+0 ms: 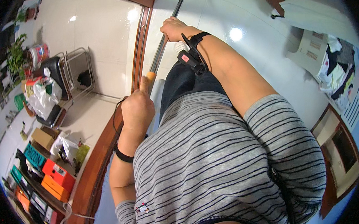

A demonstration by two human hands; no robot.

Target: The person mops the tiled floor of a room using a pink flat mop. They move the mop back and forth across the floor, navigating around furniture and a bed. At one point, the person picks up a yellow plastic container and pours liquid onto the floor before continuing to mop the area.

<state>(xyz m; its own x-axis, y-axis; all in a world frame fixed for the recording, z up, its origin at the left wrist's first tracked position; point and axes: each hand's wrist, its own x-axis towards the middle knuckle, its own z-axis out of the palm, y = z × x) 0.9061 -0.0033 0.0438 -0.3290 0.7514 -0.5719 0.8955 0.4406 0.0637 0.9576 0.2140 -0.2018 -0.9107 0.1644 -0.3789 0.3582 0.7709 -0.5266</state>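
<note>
A long metal pole [159, 56] with an orange end on its handle runs from beside my body up past the picture's top edge. My left hand [138, 105] is closed around the handle near that orange end, with one finger or thumb laid along it. Farther up the pole, my right hand [173, 28] grips the shaft. A black device [191, 61] is strapped to my right wrist, and a black band [124, 154] circles my left wrist. The pole's far end is out of view.
A wooden door track [141, 49] runs along the tiled floor. On the left are a metal-framed chair [78, 70] holding plastic bags, a potted plant [17, 55] and shoe boxes [58, 178]. Clothes [340, 71] lie piled at right, near a wooden-framed piece [339, 151].
</note>
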